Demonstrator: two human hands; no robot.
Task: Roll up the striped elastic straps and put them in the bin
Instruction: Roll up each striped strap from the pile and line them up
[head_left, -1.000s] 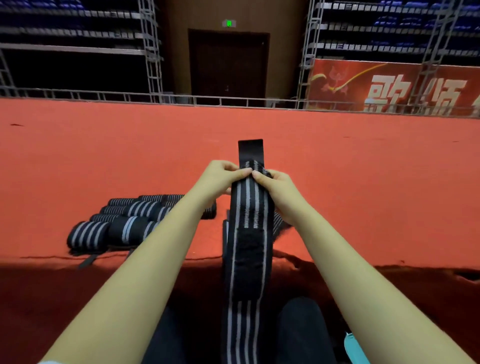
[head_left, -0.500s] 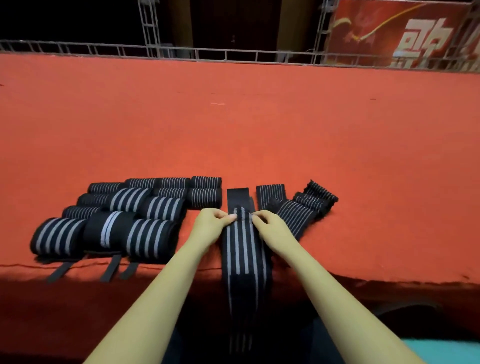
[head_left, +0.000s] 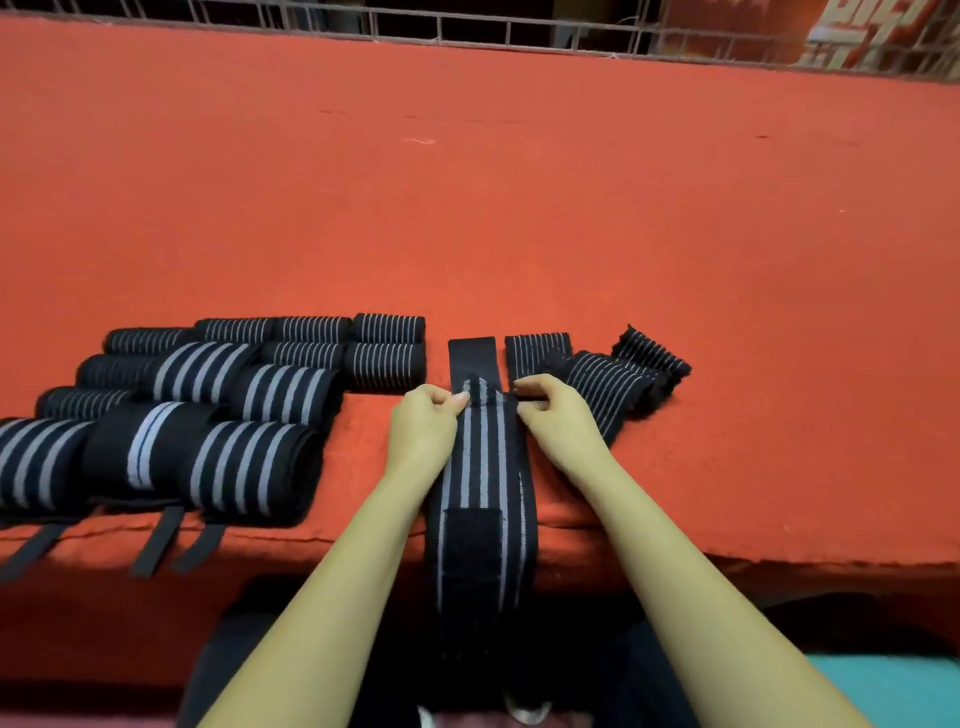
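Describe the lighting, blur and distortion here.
Head view: mat evenly lit, no glare; head view: deep shadow below its front edge swallows the strap's lower end; head view: railing curves from the wide-angle lens; head view: left hand and right hand, pinching the strap, look slightly soft.

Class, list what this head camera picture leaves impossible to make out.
Bin: nowhere in the head view; its place is unknown.
Lower end of the striped strap: lost in dark shadow below the carpet edge.
Leftmost roll: cut off by the left edge.
Banner writing: cut off by the top edge.
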